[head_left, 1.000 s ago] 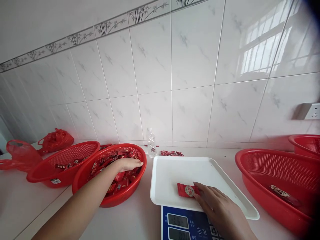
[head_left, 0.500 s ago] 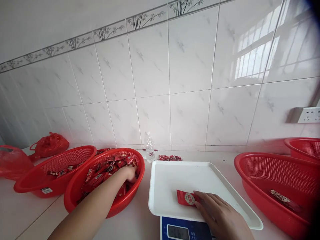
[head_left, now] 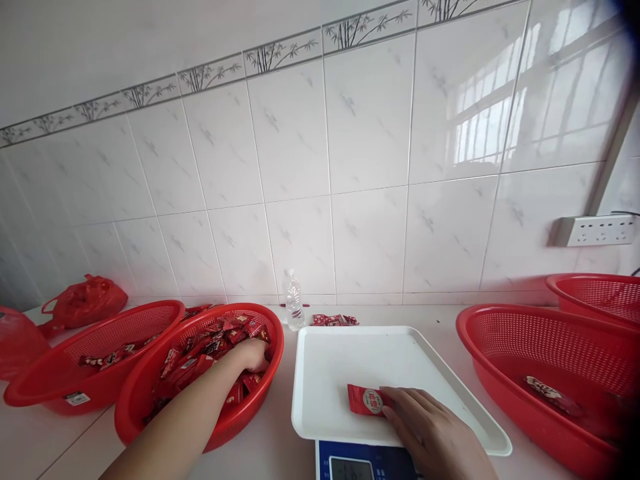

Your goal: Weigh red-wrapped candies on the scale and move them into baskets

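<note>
My left hand (head_left: 255, 355) reaches into the right side of a red plastic basket (head_left: 131, 427) heaped with small red wrapped packets (head_left: 193, 363). Its fingers are hidden down by the basket wall. Over a white tray (head_left: 350, 347), my right hand (head_left: 425, 420) pinches the right end of a red packet (head_left: 364, 399) with a pale round label. This packet lies low over the tray; whether it rests on it I cannot tell. Beneath the tray's front edge sits a blue scale (head_left: 350, 463) with a grey display.
Another red basket (head_left: 40, 397) with a few packets stands at left, near a red plastic bag (head_left: 90, 300). A clear bottle (head_left: 293, 303) and several packets (head_left: 335, 320) lie behind the tray. At right are two more red baskets (head_left: 505, 400), one holding a packet (head_left: 550, 393).
The view has turned slightly to the right, so everything sits a little further left. Both hands keep nearly the same places, left in the basket, right at the packet.
</note>
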A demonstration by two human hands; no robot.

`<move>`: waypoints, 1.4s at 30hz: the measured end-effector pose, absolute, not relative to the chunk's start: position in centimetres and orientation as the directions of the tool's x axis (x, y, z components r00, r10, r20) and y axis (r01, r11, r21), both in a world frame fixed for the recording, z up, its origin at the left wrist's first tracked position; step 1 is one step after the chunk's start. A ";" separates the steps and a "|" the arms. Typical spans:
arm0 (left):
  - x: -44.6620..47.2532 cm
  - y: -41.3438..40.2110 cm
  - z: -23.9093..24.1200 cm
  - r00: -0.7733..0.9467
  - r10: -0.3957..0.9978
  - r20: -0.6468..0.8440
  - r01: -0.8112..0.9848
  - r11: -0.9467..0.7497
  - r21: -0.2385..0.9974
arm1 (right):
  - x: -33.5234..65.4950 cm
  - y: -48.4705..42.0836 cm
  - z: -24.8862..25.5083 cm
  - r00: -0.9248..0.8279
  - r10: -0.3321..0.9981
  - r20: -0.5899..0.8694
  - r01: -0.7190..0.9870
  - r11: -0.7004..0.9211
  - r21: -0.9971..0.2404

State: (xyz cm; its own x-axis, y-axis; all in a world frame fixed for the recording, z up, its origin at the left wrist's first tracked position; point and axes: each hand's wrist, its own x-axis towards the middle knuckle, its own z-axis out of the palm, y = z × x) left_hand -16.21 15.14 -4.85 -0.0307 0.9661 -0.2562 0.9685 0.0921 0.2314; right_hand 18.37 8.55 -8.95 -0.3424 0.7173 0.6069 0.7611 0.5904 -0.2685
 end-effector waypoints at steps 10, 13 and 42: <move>-18.9 14.6 -1.9 -0.056 0.998 0.020 0.933 0.045 0.358 | 18.1 8.1 -8.9 -0.302 0.738 0.604 0.758 0.570 -0.317; -19.6 14.0 -0.3 -0.073 0.994 0.085 0.907 0.030 0.421 | 17.9 8.0 -9.0 -0.283 0.722 0.632 0.751 0.576 -0.322; -6.2 11.3 -1.1 0.104 0.994 0.019 0.263 -0.046 0.964 | 18.3 8.4 -8.4 -0.384 0.740 0.552 0.773 0.585 -0.245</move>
